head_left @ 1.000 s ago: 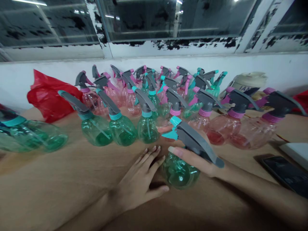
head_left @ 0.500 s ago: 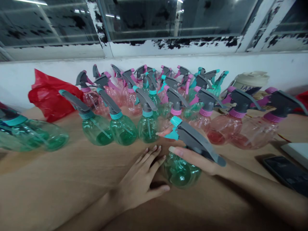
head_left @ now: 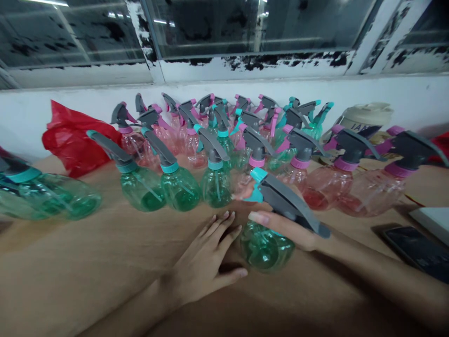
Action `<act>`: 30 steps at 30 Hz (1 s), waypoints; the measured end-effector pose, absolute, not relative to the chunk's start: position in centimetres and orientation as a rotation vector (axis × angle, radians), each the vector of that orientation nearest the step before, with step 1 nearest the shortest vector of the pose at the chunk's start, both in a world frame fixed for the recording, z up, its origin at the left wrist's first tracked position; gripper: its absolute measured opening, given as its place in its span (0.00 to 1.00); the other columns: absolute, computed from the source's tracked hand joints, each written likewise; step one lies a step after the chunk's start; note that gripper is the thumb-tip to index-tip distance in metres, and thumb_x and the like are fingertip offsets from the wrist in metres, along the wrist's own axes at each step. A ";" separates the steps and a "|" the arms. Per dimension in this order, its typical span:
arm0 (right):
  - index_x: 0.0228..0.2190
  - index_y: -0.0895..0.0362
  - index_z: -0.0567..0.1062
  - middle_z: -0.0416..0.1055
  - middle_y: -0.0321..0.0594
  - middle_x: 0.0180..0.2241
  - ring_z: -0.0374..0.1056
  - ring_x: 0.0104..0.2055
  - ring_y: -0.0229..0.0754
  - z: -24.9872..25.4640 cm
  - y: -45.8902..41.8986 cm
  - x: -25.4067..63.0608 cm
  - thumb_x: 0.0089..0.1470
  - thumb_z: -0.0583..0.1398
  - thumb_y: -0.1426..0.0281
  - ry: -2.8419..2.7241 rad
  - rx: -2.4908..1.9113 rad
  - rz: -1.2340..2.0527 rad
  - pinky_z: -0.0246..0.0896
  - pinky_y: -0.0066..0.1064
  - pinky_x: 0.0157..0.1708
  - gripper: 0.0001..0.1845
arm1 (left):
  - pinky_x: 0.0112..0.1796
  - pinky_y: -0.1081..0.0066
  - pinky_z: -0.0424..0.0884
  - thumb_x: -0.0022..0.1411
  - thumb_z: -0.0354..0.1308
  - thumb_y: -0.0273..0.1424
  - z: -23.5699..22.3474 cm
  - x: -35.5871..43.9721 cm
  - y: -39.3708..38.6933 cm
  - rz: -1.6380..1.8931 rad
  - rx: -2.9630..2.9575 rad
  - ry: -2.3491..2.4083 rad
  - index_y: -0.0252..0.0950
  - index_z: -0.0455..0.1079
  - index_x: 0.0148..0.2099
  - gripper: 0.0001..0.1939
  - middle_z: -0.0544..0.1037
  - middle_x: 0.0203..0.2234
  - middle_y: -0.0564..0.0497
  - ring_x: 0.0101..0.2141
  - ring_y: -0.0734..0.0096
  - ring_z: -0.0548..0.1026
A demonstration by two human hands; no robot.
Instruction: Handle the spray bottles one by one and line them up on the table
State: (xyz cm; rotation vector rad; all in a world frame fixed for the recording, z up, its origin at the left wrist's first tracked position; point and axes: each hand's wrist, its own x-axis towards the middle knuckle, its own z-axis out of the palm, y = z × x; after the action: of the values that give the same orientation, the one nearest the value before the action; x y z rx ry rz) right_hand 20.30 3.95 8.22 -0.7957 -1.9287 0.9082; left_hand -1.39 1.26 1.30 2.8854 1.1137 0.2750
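A green spray bottle (head_left: 264, 250) with a grey and turquoise trigger head is in my right hand (head_left: 293, 229). The thumb lies across the bottle's neck, and a fingertip shows by the turquoise trigger; the other fingers are hidden behind the bottle. To its left my left hand (head_left: 203, 267) lies flat on the table (head_left: 105, 271), fingers stretched out and holding nothing. Just beyond my hands stands another green spray bottle (head_left: 215, 187), with a second green bottle (head_left: 179, 189) beside it. A pink spray bottle (head_left: 328, 185) stands to the right of the held one.
Several more pink and green spray bottles crowd the back, near the white wall (head_left: 87, 93). A red plastic bag (head_left: 75, 140) lies at the back left. A phone (head_left: 417, 248) rests on the right, and a pale container (head_left: 366, 117) stands behind the bottles.
The spray bottle in my right hand has shifted very slightly to the right and up. My left hand and the standing bottles have stayed in place.
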 end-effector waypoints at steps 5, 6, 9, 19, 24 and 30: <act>0.47 0.52 0.73 0.74 0.37 0.37 0.71 0.34 0.42 8.1 3.8 20.2 0.51 0.63 0.64 -1.885 -0.811 0.937 0.68 0.35 0.35 0.20 | 0.58 0.50 0.56 0.63 0.54 0.50 1.7 -1.3 1.2 0.268 2.886 1.117 0.31 0.55 0.64 0.37 0.55 0.64 0.36 0.63 0.48 0.53; 0.47 0.53 0.73 0.74 0.37 0.36 0.71 0.33 0.41 8.1 3.8 20.2 0.51 0.63 0.63 -1.870 -0.802 0.937 0.68 0.34 0.34 0.20 | 0.58 0.50 0.56 0.63 0.54 0.50 1.6 -1.3 1.2 0.266 2.883 1.116 0.31 0.54 0.64 0.37 0.55 0.64 0.36 0.63 0.48 0.52; 0.46 0.54 0.73 0.73 0.38 0.35 0.69 0.32 0.41 8.1 3.7 20.1 0.51 0.63 0.63 -1.834 -0.773 0.941 0.67 0.34 0.32 0.20 | 0.58 0.50 0.55 0.63 0.54 0.50 1.5 -1.3 1.2 0.281 2.872 1.112 0.32 0.53 0.65 0.37 0.55 0.64 0.37 0.63 0.49 0.51; 0.45 0.52 0.73 0.73 0.37 0.36 0.69 0.30 0.39 8.3 3.8 20.0 0.52 0.61 0.65 -1.856 -0.799 0.908 0.66 0.35 0.31 0.17 | 0.58 0.49 0.56 0.63 0.55 0.49 1.6 -1.3 1.2 0.316 2.865 1.098 0.34 0.46 0.68 0.40 0.53 0.64 0.36 0.63 0.48 0.52; 0.45 0.51 0.73 0.73 0.37 0.35 0.68 0.27 0.39 8.1 3.9 20.0 0.52 0.60 0.65 -1.867 -0.783 0.889 0.66 0.35 0.30 0.17 | 0.58 0.48 0.56 0.63 0.55 0.48 1.5 -1.3 1.2 0.322 2.869 1.089 0.32 0.49 0.67 0.38 0.55 0.64 0.36 0.63 0.47 0.52; 0.44 0.52 0.73 0.73 0.38 0.36 0.70 0.31 0.41 8.0 3.9 19.9 0.52 0.61 0.66 -1.848 -0.747 0.869 0.66 0.35 0.33 0.15 | 0.58 0.50 0.56 0.63 0.55 0.49 1.6 -1.2 1.2 0.302 2.879 1.119 0.32 0.53 0.65 0.36 0.56 0.64 0.37 0.63 0.48 0.53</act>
State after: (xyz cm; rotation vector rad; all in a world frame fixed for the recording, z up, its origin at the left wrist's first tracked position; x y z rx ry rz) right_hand 19.91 3.91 8.02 -0.7474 -1.8484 0.8689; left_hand -1.24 1.19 1.64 2.8792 1.1185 0.3024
